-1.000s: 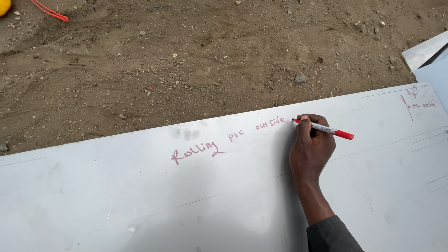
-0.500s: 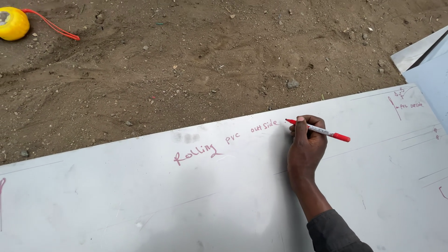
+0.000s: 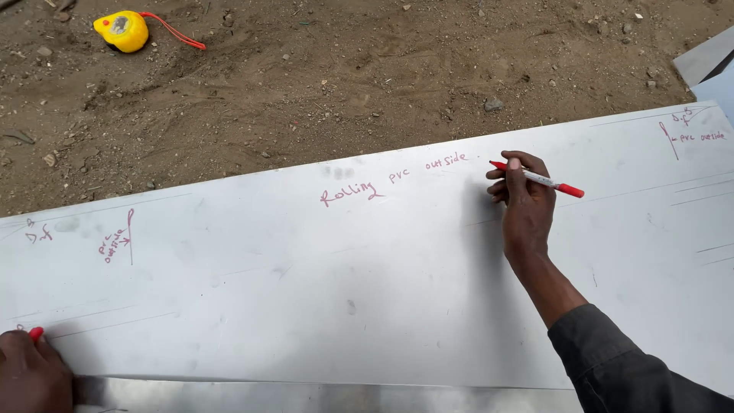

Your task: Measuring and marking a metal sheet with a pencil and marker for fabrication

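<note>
Right hand (image 3: 526,200): fingers curled in a writing grip, wrist bent, forearm stretched forward.
Left hand (image 3: 30,371): rested low, pressed flat.

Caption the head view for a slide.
Right hand holds a red marker over a marked metal sheet; left hand rests at its near edge.
</note>
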